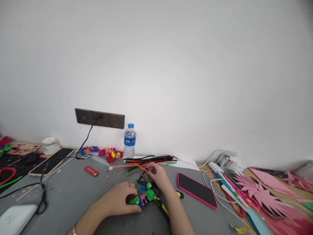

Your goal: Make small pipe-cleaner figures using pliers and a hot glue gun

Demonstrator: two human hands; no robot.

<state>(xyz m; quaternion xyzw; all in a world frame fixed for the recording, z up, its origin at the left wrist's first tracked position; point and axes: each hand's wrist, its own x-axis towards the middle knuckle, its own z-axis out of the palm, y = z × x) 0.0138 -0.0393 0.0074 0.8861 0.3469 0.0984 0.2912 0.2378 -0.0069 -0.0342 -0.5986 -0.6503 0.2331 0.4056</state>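
My left hand [118,199] curls its thumb and fingers around the green end of a small pipe-cleaner figure [144,199], which lies on the grey mat and has green, blue and pink parts. In my right hand [157,176], thumb and fingertips pinch the near end of an orange pipe cleaner [140,167]. That strip slants back toward a bundle of mostly black pipe cleaners [156,159] by the wall. Beneath my right hand and forearm lie pliers with black and yellow handles [162,209], partly hidden.
A water bottle [129,142] stands against the wall, beside several small colourful figures [113,155]. A pink-cased phone [197,190] lies to the right, near white cables and pink paper cutouts [260,192]. Leftward are another phone [52,161], a red packet [91,171] and a black cable [43,192].
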